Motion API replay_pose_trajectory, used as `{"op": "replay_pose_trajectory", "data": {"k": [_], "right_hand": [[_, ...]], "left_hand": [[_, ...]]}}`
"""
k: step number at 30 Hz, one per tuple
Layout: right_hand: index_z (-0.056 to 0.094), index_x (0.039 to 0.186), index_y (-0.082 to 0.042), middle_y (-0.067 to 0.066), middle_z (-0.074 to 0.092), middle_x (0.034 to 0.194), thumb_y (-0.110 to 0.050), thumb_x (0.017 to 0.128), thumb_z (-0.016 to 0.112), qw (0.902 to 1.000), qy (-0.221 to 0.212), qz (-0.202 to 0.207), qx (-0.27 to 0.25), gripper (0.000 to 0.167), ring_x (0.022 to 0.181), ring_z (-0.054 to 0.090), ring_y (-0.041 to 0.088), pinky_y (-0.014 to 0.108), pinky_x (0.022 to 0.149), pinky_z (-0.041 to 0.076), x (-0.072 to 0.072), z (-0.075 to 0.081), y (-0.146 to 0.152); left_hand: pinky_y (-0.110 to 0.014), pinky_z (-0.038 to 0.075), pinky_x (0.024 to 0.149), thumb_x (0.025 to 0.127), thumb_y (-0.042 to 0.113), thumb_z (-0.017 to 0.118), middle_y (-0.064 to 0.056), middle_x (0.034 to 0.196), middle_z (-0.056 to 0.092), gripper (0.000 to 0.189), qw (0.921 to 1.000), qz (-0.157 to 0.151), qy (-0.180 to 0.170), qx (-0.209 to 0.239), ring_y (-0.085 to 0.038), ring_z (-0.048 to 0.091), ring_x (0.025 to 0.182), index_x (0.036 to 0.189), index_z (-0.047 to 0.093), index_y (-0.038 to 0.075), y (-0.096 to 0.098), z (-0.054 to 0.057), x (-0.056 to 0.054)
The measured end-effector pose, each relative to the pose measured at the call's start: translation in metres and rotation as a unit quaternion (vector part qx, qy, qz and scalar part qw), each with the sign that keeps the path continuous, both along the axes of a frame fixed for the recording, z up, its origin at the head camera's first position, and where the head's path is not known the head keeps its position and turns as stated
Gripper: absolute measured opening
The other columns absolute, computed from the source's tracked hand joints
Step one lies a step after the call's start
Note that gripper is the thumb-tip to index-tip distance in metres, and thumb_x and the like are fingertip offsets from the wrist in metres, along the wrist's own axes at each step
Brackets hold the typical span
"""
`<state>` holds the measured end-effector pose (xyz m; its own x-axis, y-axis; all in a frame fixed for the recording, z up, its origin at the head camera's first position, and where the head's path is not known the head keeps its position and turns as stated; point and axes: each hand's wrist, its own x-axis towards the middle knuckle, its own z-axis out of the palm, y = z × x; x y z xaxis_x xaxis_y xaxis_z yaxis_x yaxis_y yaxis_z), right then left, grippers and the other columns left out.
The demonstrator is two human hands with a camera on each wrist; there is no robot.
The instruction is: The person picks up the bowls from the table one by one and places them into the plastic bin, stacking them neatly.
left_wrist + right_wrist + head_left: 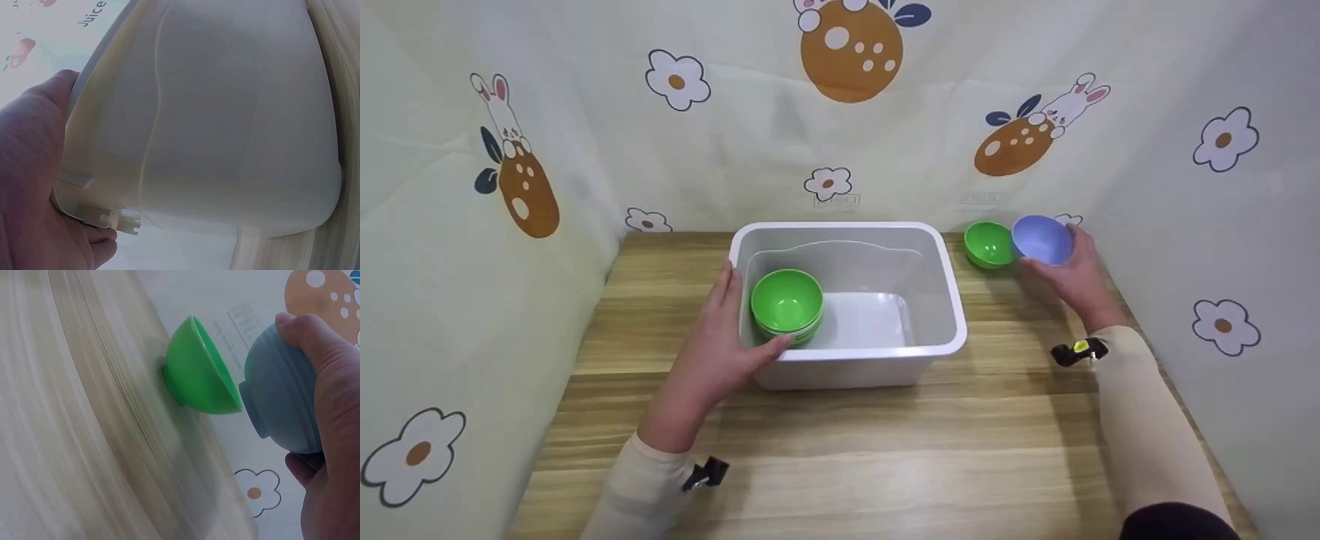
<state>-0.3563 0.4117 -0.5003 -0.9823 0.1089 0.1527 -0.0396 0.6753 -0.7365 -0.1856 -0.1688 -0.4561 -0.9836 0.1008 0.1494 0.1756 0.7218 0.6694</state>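
Observation:
At the bin's left front corner, my left hand point(711, 337) grips the white plastic bin point(847, 371), thumb at the front rim and fingers along the left side. A stack of bowls with a green bowl point(787, 300) on top stands inside, against the bin's left end. My right hand point(1076, 277) holds a blue bowl point(1041, 238) by its sides, thumb and fingers spread across it. In the right wrist view the blue bowl point(281, 388) is raised off the table, its foot near the rim of another green bowl point(197, 374), which stands on the wood.
The wooden table point(840, 450) is enclosed by printed cloth walls point(735, 135) at the back and both sides. The green bowl on the table stands close to the back wall, right of the bin. The right forearm runs near the right wall.

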Motion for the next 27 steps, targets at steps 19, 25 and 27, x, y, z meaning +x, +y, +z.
{"op": "replay_pose_trajectory", "data": {"k": [19, 25, 27], "right_hand": [[0.022, 0.172, 0.003, 0.031, 0.032, 0.169, -0.031, 0.089, 0.095, 0.9943, 0.014, 0.098, -0.041, 0.116, 0.151, 0.038, 0.05, 0.069, 0.124, 0.034, 0.016, 0.023, -0.042], [0.022, 0.173, -0.001, 0.028, 0.033, 0.171, -0.036, 0.087, 0.097, 0.9922, -0.002, 0.118, -0.04, 0.119, 0.153, 0.037, 0.048, 0.07, 0.124, 0.033, 0.021, 0.03, -0.053], [0.023, 0.173, -0.002, 0.027, 0.034, 0.171, -0.037, 0.087, 0.097, 0.9915, -0.002, 0.124, -0.039, 0.119, 0.152, 0.038, 0.047, 0.07, 0.123, 0.035, 0.023, 0.032, -0.055]], "left_hand": [[-0.065, 0.029, 0.13, 0.085, 0.082, 0.079, -0.015, 0.185, 0.007, 0.138, 0.9999, 0.0, 0.011, -0.002, -0.041, 0.018, 0.168, 0.176, 0.016, 0.0, -0.001, -0.001, 0.0], [-0.065, 0.028, 0.129, 0.084, 0.082, 0.078, -0.015, 0.185, 0.007, 0.138, 1.0, 0.0, 0.009, -0.001, -0.041, 0.017, 0.168, 0.176, 0.016, 0.0, 0.0, -0.001, 0.0], [-0.065, 0.029, 0.129, 0.085, 0.082, 0.078, -0.015, 0.185, 0.007, 0.138, 0.9999, -0.001, 0.01, -0.002, -0.041, 0.017, 0.168, 0.176, 0.016, 0.0, 0.0, -0.001, 0.0]]}}
